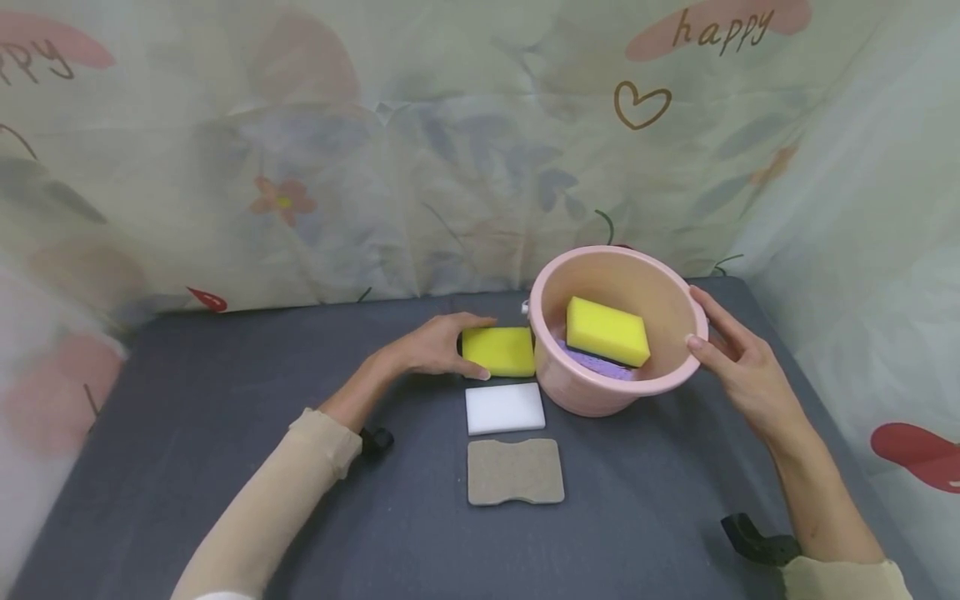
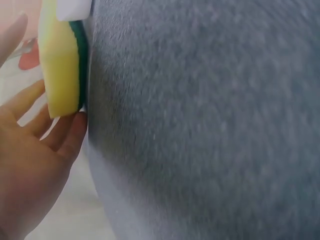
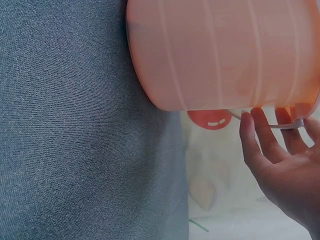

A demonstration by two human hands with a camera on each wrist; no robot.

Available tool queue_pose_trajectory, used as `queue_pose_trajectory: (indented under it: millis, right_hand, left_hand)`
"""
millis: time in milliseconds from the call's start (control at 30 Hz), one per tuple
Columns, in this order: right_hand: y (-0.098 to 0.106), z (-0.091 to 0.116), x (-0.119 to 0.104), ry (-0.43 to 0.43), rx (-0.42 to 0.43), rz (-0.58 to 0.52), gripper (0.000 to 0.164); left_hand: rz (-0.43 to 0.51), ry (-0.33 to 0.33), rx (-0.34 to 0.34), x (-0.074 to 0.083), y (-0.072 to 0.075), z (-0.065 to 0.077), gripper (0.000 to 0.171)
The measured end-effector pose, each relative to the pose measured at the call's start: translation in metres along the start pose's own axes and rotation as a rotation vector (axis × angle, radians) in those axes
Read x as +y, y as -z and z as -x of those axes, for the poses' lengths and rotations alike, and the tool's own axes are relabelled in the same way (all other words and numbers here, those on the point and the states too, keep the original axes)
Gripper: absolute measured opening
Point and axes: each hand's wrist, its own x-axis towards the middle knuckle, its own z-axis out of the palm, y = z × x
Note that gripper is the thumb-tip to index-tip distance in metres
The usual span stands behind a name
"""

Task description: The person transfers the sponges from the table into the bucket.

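In the head view my left hand [image 1: 438, 346] lies around the left end of a yellow sponge [image 1: 501, 352], thumb at the near side, fingers at the far side. The left wrist view shows this sponge [image 2: 62, 65] flat on its dark green layer, with fingertips touching its end and the thumb apart. My right hand [image 1: 738, 362] holds the right rim of a pink bucket [image 1: 592, 387], thumb over the rim and fingers outside. Inside the bucket, another yellow sponge [image 1: 606, 330] leans on something purple [image 1: 600, 363].
A white sponge block [image 1: 505, 408] lies just nearer than the yellow sponge. Nearer still is a flat grey-beige piece [image 1: 515, 472] with notched long sides. Everything rests on a dark grey tabletop [image 1: 360, 533]. A printed curtain [image 1: 420, 167] hangs behind.
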Motion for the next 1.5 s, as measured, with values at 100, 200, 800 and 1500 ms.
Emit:
queue_pose_trajectory:
  millis: [100, 200, 800, 1500]
  right_hand:
    - [0.0, 0.0, 0.0, -0.002, 0.002, 0.002, 0.069]
    - [-0.001, 0.0, 0.0, -0.002, 0.005, 0.007, 0.069]
    - [-0.002, -0.001, 0.0, 0.02, 0.012, 0.004, 0.068]
    - [0.0, 0.0, 0.0, 0.018, 0.01, 0.0, 0.068]
  left_hand:
    - [-0.013, -0.007, -0.005, 0.001, -0.003, -0.003, 0.085]
    - [-0.018, -0.005, -0.007, 0.003, -0.005, -0.005, 0.085]
    - [-0.019, -0.006, 0.038, 0.004, -0.004, -0.012, 0.072]
    - [0.024, -0.008, 0.124, 0.006, 0.014, -0.004, 0.062]
